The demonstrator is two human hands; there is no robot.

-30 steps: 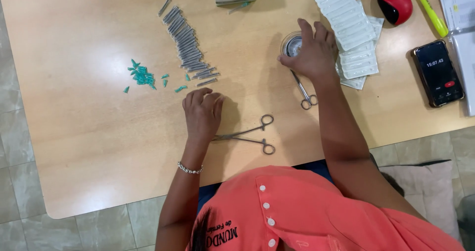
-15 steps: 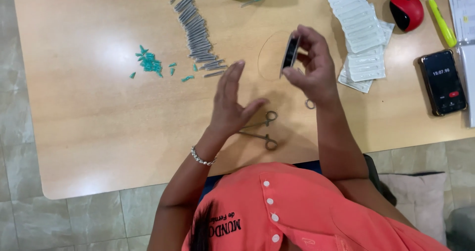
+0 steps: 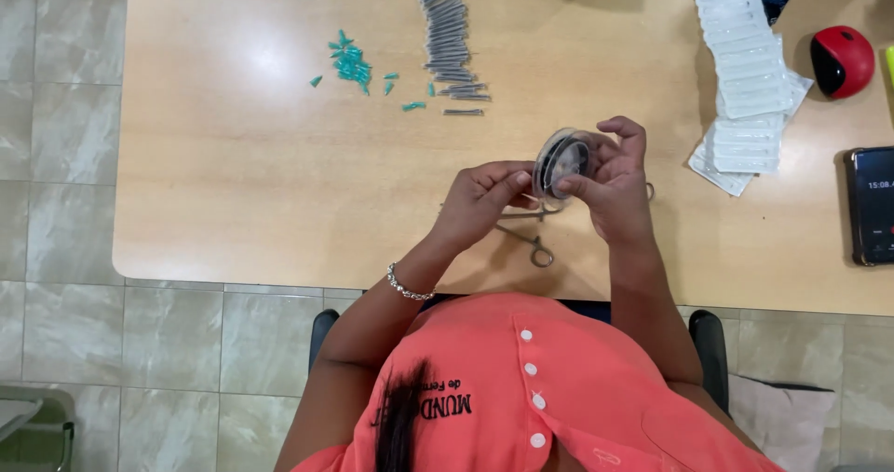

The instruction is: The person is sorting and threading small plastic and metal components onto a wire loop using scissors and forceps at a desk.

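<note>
Two hands up off the wooden table (image 3: 233,202), both at one small round clear container (image 3: 561,162), a dish or spool with something dark inside; can't tell which. Right hand (image 3: 610,179) pinches it by the rim, thumb and fingers curled round the edge, tilted so its flat face shows to the camera. Left hand (image 3: 480,197) has fingertips pressed together in a pinch right at the container's lower left edge, seemingly on a fine pale strand or tab; too small to be sure.

Change: a second ago the container sat on the table under the right hand and the left hand lay flat by the forceps. Half a second ago the right hand had it lifted edge-on, left hand spread open and coming over. Now the left hand has closed in on it. So the container is picked up, held in the air over the table's near edge, and both hands are working at it, probably drawing something out of it.

Scissor-handled forceps (image 3: 531,235) lie on the table just under the hands, untouched. Row of thin grey metal pieces (image 3: 447,25) and a scatter of small teal caps (image 3: 354,62) well apart, up the table. White sealed packets (image 3: 745,72) stacked to the right, red round object (image 3: 843,60) beyond them, black timer device (image 3: 871,205) at the right edge.
</note>
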